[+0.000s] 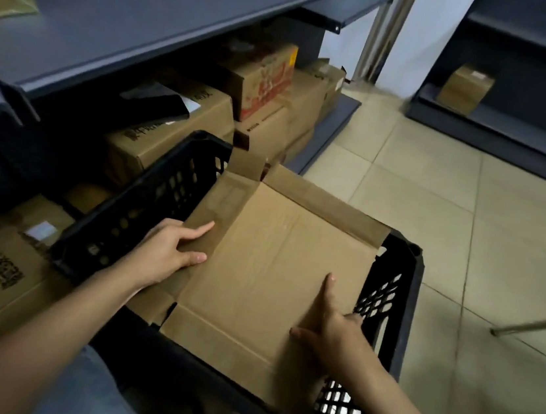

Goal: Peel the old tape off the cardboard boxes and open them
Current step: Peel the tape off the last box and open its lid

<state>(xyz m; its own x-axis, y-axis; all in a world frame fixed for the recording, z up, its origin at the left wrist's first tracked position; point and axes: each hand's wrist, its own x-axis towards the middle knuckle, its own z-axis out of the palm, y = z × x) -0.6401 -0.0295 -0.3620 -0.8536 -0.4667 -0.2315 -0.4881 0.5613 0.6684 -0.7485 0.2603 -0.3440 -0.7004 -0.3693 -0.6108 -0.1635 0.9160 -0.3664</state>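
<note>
— Where's the box?

— In the black crate, right in front of the person. The box is opened out flat, inner face up, its big panel lying across the middle of the crate.

— What does it look like?

— Plain brown cardboard, dull, with fold creases running across it. 3 flaps show: 1 at the far side tilts up against the crate's far rim, 1 leans up the left wall, and 1 lies flat toward the person. A short slit parts the left flap from the near flap at the corner, and a small tab stands up at the far left corner.

— And the hands?

— The left hand lies on the left flap, fingers straight and flat against it. The right hand is at the near right side, forefinger stretched out on the panel and thumb spread to the left. Its other fingers bend down by the crate wall. From here I can't tell whether they hook the board's edge or only rest there.

— What's around it?

— A grey metal shelf to the left, with brown cartons packed along its bottom level beside the crate, 1 of them printed in red. To the right there's pale tiled floor, and a thin metal rod slants in at the right edge.
</note>
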